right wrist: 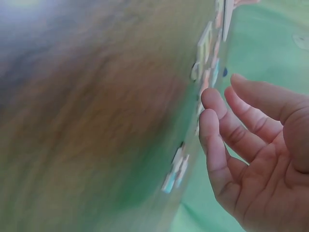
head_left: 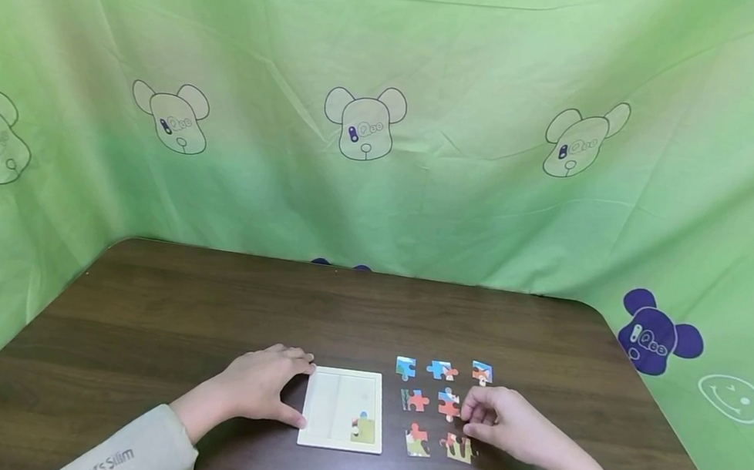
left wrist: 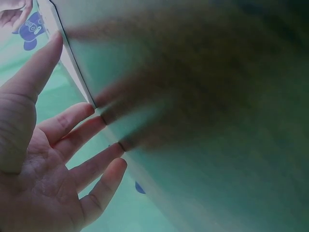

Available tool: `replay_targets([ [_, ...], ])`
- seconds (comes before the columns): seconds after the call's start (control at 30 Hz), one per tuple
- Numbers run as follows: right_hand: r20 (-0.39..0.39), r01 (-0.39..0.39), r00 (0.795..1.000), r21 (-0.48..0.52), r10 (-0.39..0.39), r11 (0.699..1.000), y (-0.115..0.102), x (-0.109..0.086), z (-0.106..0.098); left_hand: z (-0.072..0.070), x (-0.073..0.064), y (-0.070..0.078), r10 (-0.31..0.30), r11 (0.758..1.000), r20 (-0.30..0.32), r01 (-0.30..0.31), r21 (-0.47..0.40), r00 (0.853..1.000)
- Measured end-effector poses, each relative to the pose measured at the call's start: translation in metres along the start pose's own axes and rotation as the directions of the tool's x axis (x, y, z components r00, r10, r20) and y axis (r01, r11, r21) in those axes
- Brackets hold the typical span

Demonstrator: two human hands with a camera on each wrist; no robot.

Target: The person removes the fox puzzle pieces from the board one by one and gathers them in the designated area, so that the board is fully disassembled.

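Note:
A shallow white puzzle frame point(head_left: 348, 375) lies on the table, with one puzzle piece point(head_left: 365, 429) in its lower right corner. At the frame's left side is my left hand point(head_left: 262, 381), thumb and fingers spread along that edge and touching it. My right hand point(head_left: 509, 424) hovers low beside the loose pieces, fingers loosely bent, the thumb apart from them in the right wrist view; no piece shows between them. Closest to its fingertips is a red-and-blue puzzle piece point(head_left: 448, 404). Below that lies a yellowish piece point(head_left: 460, 449). The hand may hide whatever lies under it.
More loose pieces lie in rows right of the frame, among them a blue one point(head_left: 406, 365), a fox-coloured one point(head_left: 482, 372) and a red-and-green one point(head_left: 417, 440). The dark wooden table point(head_left: 237, 297) ends at a green printed curtain point(head_left: 463, 214).

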State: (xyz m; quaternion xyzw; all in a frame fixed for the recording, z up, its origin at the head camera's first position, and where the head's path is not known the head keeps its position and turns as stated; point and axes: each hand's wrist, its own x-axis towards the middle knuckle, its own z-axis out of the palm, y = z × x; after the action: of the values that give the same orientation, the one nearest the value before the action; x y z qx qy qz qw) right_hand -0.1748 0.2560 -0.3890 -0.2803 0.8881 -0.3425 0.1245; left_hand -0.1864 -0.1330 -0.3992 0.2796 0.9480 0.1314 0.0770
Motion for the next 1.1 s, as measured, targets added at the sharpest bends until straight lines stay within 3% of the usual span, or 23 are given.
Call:
replay_targets([
  [0.47, 0.077, 0.052, 0.996, -0.011, -0.051, 0.999, -0.034, 0.037, 0.015, 0.003, 0.0, -0.002, 0.005, 1.0, -0.006, -0.005, 0.008, 1.0],
  [0.7, 0.155, 0.071, 0.985, 0.025, -0.074, 0.997, -0.048, 0.058, 0.029, 0.002, 0.0, -0.001, 0.005, 1.0, -0.004, -0.005, 0.009, 1.0],
  [0.93, 0.163, 0.17, 0.974, -0.07, -0.157, 0.983, -0.062, 0.077, 0.042, 0.002, 0.001, -0.002, 0.001, 1.0, 0.004, -0.001, 0.013, 1.0],
  [1.1, 0.188, 0.185, 0.969, -0.11, -0.162, 0.976, -0.07, 0.085, 0.053, 0.002, 0.002, -0.002, 0.0, 1.0, 0.004, 0.0, 0.009, 1.0],
])
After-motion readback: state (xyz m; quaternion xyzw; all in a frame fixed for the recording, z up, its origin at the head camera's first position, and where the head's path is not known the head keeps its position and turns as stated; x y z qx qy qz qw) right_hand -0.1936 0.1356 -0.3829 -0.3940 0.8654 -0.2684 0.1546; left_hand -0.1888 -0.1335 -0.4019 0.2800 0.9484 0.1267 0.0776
